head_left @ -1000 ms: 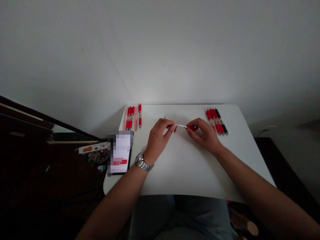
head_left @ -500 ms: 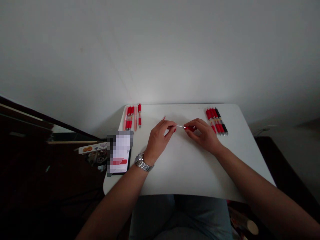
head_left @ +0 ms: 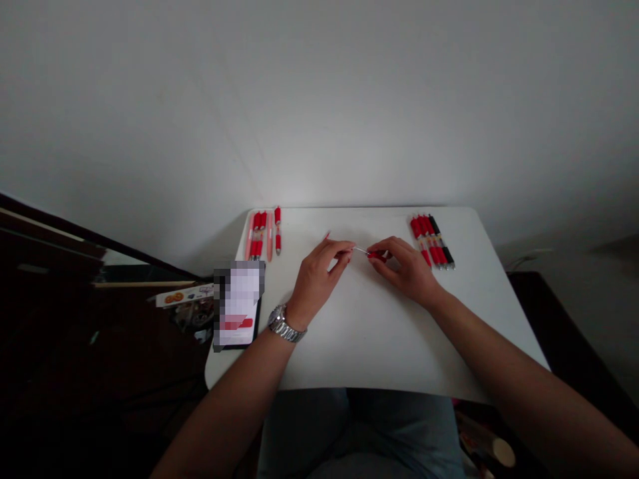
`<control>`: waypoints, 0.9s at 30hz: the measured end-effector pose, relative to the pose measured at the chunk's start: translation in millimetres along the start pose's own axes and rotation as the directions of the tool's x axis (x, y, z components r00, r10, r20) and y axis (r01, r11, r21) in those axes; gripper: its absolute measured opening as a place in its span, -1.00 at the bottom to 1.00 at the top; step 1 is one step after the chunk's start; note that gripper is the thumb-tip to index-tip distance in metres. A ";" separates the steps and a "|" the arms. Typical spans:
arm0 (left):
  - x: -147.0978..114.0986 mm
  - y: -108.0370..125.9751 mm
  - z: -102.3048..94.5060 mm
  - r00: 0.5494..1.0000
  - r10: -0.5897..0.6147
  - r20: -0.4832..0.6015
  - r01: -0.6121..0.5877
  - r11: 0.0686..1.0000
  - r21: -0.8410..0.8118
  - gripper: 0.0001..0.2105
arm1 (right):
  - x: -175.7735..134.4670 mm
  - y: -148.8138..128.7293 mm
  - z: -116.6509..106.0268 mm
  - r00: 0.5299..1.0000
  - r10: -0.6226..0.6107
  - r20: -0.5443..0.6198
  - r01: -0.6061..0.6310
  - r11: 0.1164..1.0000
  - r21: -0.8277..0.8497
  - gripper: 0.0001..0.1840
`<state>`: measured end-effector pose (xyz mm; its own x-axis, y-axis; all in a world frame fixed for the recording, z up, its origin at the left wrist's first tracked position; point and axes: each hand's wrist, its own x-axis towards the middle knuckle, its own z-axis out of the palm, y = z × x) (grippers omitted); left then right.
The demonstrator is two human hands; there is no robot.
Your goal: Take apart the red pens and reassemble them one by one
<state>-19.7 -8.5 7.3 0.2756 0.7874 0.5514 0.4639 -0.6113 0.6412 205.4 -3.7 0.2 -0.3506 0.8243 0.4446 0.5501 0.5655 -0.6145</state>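
Observation:
My left hand [head_left: 322,266], with a metal watch on the wrist, is closed in a pinch on a thin pale pen refill [head_left: 360,249]. The refill's far end meets a short red pen barrel [head_left: 377,255], which the fingertips of my right hand [head_left: 402,266] grip and partly cover. Both hands are over the middle of the white table [head_left: 359,332]. A small reddish tip [head_left: 327,235] shows behind my left hand; whether it belongs to the held piece I cannot tell.
Red and pink pens [head_left: 257,234] lie at the back left, with one red pen [head_left: 278,231] beside them. Red pens [head_left: 424,238] and a black pen [head_left: 442,241] lie at right. A phone [head_left: 242,306] lies at the left edge. A wall [head_left: 349,120] stands behind.
Almost nothing differs. The refill between my fingertips has tilted slightly, and both hands keep their places and their grips.

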 end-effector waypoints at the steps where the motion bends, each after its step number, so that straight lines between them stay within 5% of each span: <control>1: -0.2 0.0 0.0 1.000 -0.001 0.000 0.001 1.000 0.005 -0.84 | -0.2 0.3 0.0 1.000 0.008 -0.004 -0.008 1.000 0.002 -0.87; 18: 0.7 4.1 1.0 0.999 -0.017 0.044 0.017 1.000 0.010 -0.87 | -4.4 9.8 3.9 0.964 0.236 -0.123 -0.213 0.961 0.175 -0.73; 27: 0.4 2.4 -0.1 0.998 -0.019 0.060 0.007 0.981 0.195 -0.91 | -3.5 9.7 4.9 0.957 0.244 -0.158 -0.208 0.955 0.211 -0.74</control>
<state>-18.6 -9.7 9.0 0.3168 0.8022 0.5060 0.6207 -0.5787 0.5290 208.2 -0.9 -10.4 -0.0821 0.9220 0.3784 0.4389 0.3744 -0.8169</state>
